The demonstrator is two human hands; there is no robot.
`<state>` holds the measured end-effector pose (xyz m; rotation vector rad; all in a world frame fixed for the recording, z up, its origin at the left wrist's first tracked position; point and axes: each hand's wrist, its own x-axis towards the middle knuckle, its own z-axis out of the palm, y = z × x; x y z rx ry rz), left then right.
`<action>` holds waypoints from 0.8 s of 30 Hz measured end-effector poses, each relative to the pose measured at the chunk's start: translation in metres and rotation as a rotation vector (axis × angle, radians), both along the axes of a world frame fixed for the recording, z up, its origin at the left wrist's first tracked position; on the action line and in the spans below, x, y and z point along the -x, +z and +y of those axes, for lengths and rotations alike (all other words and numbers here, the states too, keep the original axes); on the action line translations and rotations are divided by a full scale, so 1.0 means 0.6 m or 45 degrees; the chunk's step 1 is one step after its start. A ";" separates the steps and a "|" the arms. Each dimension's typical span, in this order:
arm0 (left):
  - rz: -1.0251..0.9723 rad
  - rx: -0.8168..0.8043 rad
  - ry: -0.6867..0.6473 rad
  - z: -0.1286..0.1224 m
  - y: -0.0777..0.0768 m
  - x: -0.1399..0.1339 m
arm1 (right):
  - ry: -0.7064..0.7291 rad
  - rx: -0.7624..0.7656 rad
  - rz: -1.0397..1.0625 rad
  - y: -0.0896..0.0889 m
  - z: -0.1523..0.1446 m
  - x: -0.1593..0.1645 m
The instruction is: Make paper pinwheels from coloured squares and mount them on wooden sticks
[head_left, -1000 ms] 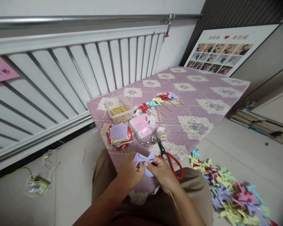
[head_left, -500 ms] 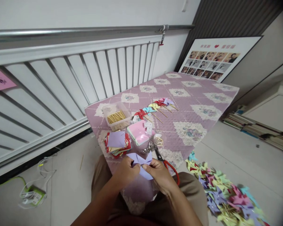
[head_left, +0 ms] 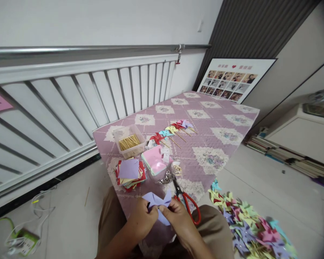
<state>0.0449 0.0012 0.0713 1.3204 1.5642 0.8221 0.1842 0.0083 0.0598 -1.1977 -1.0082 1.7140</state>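
A purple paper pinwheel (head_left: 162,203) is held over the near end of the table, its blades folded in toward the middle. My left hand (head_left: 143,216) grips it from the left, thumb close to the centre. From the right, my right hand (head_left: 178,216) pinches it, thumb also at the centre, where a small dark spot shows. Red-handled scissors (head_left: 187,203) lie just beyond my right hand. A heap of small metal fasteners (head_left: 166,177) sits ahead of the pinwheel. To the left is a stack of coloured paper squares (head_left: 129,171), purple on top.
A clear plastic box (head_left: 129,142) holds thin wooden sticks. Pink paper sheets (head_left: 153,160) and a small round container (head_left: 176,168) stand nearby. Several finished pinwheels (head_left: 171,131) lie in a row behind. Many more pinwheels (head_left: 251,226) are piled on the floor at right. A radiator (head_left: 110,90) borders the table.
The camera view has shifted, so the table and its things sit lower and further left. Both hands keep hold of the purple pinwheel, thumbs still near its centre.
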 end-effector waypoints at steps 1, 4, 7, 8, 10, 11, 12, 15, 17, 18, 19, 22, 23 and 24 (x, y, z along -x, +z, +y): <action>-0.029 0.019 0.016 -0.001 -0.001 -0.001 | -0.007 -0.004 -0.011 -0.003 -0.001 0.000; -0.143 0.050 -0.007 0.001 0.002 0.001 | -0.017 -0.054 -0.042 -0.004 -0.002 0.000; -0.245 0.063 -0.040 0.005 0.007 0.005 | -0.006 -0.099 -0.075 0.003 -0.002 0.002; -0.274 0.067 -0.046 0.006 0.008 0.007 | -0.001 -0.098 -0.075 0.006 -0.003 0.003; -0.326 0.091 -0.048 0.003 0.009 0.011 | 0.012 -0.073 -0.068 0.009 -0.006 0.005; -0.345 0.117 -0.042 0.001 0.009 0.014 | 0.023 -0.052 -0.064 0.009 -0.008 0.006; -0.359 0.154 -0.031 -0.003 0.009 0.016 | 0.033 -0.036 -0.066 0.008 -0.011 0.008; -0.396 0.285 0.013 -0.017 0.005 0.023 | 0.063 -0.043 -0.101 -0.002 -0.018 0.016; -0.451 0.338 0.030 -0.027 0.001 0.029 | 0.097 -0.070 -0.137 -0.010 -0.021 0.022; -0.485 0.355 0.040 -0.031 -0.003 0.031 | 0.116 -0.081 -0.156 -0.014 -0.022 0.025; -0.516 0.376 0.060 -0.034 -0.006 0.034 | 0.137 -0.089 -0.175 -0.016 -0.023 0.028; -0.576 0.410 0.131 -0.038 -0.019 0.039 | 0.172 -0.100 -0.236 -0.020 -0.023 0.035; -0.580 0.409 0.155 -0.037 -0.023 0.040 | 0.171 -0.103 -0.253 -0.021 -0.022 0.036; -0.586 0.397 0.164 -0.036 -0.027 0.041 | 0.170 -0.109 -0.262 -0.021 -0.021 0.037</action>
